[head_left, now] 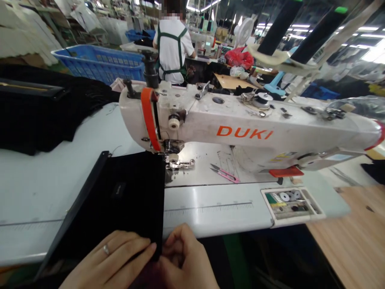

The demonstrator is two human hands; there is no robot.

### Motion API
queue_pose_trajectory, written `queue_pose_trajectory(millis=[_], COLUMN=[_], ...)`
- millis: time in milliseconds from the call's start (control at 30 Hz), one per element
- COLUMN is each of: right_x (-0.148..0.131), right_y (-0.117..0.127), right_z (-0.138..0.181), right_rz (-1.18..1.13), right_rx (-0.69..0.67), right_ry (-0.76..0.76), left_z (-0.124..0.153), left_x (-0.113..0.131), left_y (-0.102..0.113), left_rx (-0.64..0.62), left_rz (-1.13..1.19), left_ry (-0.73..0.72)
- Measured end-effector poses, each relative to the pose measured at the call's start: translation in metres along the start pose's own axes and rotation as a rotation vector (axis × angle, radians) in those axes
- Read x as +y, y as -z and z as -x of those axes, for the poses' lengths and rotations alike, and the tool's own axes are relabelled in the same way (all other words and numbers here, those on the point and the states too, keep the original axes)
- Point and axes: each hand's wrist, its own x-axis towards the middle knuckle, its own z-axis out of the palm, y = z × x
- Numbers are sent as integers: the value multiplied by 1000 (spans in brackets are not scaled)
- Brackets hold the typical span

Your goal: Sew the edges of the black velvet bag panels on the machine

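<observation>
A black ribbed fabric piece (126, 200) with a small dark label lies flat on the white sewing table (36, 180), its far edge under the presser foot (177, 162) of a white DUKI sewing machine (240, 128). My left hand (111, 261), with a ring on one finger, rests flat on the near end of the fabric. My right hand (186, 259) pinches the fabric's near right corner at the table's front edge.
Pink thread snips (225, 173) lie on the machine bed. A small parts tray (290, 200) sits at the right. A pile of black fabric (39, 108) and a blue crate (99, 62) are at the left. Another person (173, 48) works beyond the machine.
</observation>
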Motion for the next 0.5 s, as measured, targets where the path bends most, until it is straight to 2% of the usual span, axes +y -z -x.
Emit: queue_pose_trajectory(millis=[100,200,300,433,500], right_x=[9,14,15,9,4], right_y=[6,8,5,3,3], right_z=[4,6,5,4,4], right_rz=[-18,-16,-72,-168,-185], right_rx=[-48,-102,-90,-161,-201], right_ry=[-87,-120,-159,-246,-272], left_z=[2,5,7,8,9], left_x=[0,1,1,2,3], left_y=[3,6,6,2,0], left_rx=[-17,-95,-132,-82,-65], left_rz=[7,8,48,91,69], left_ry=[31,54,85,132,100])
